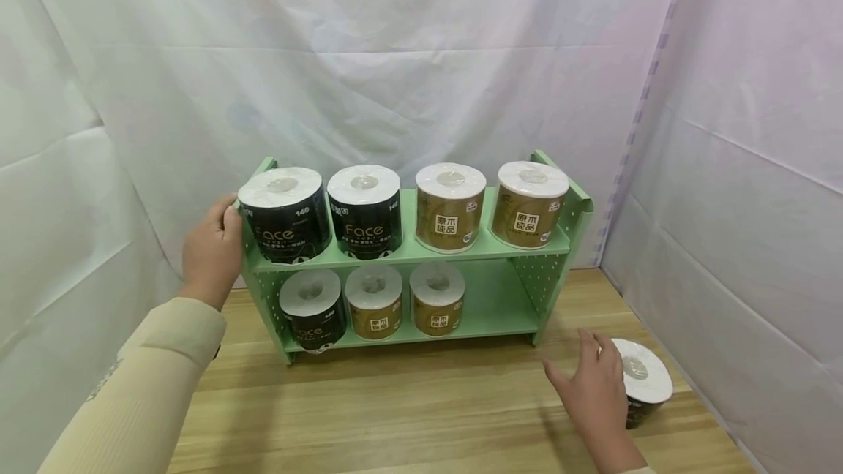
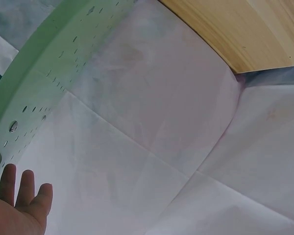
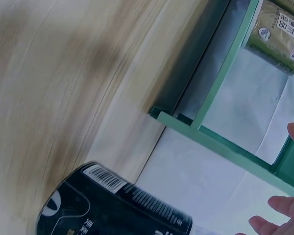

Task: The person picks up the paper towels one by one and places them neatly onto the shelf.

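A green two-tier shelf (image 1: 507, 291) stands on the wooden table. Against its left side panel (image 2: 44, 63) rests my left hand (image 1: 212, 251); three of its fingers stretch straight in the left wrist view. My right hand (image 1: 593, 386) has its fingers spread and holds nothing, just left of a black-wrapped toilet roll (image 1: 642, 375) standing on the table. That roll's black side (image 3: 117, 205) shows in the right wrist view, with a few fingertips (image 3: 279, 203) at the right edge. From the head view I cannot tell whether the hand touches the roll.
Two black rolls (image 1: 365, 222) and two gold rolls (image 1: 451, 214) stand on the upper tier. The lower tier bears one black roll (image 1: 312, 313) and two gold rolls (image 1: 374, 306). White cloth (image 1: 395, 79) hangs behind and at both sides of the wooden table (image 1: 395, 415).
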Tool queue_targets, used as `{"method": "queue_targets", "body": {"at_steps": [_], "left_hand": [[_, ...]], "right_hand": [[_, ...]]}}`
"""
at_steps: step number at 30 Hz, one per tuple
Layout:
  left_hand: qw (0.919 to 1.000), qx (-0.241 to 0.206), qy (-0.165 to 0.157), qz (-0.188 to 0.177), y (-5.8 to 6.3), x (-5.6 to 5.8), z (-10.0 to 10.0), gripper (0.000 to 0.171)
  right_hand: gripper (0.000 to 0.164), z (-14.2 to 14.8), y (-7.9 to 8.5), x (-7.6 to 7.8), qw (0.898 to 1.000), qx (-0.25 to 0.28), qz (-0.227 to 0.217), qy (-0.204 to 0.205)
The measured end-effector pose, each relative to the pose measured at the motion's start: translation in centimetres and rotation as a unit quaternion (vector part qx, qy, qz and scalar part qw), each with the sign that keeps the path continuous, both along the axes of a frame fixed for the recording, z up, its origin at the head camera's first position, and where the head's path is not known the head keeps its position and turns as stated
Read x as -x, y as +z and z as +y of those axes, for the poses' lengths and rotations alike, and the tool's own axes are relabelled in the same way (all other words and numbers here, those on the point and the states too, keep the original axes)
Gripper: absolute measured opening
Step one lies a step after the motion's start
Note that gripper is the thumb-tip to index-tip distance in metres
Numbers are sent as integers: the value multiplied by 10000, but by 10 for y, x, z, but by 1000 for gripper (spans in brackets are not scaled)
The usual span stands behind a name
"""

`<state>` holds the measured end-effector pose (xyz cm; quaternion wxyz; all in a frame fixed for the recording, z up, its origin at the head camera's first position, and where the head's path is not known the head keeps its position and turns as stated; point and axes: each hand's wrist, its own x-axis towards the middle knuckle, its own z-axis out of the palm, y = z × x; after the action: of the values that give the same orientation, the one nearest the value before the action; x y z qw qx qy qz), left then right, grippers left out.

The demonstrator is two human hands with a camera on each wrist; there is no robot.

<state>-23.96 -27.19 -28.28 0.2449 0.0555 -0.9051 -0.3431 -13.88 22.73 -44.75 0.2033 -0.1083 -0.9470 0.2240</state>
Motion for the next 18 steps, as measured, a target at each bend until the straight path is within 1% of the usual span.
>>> {"method": "queue_targets", "body": {"at_steps": [9,16,18], "left_hand": [[10000,-81,-16,-31,1,2,2,56],[9999,-132,28,-65,1,1,1,56],[9999,-140,44,-75,1,1,1,56]], "right_hand": [[82,14,0,-6,9992,257,75,-313],[82,26,-3,-9,9984,296,-42,-472],[81,29,-4,-10,9981,333,-9,-528]]}}
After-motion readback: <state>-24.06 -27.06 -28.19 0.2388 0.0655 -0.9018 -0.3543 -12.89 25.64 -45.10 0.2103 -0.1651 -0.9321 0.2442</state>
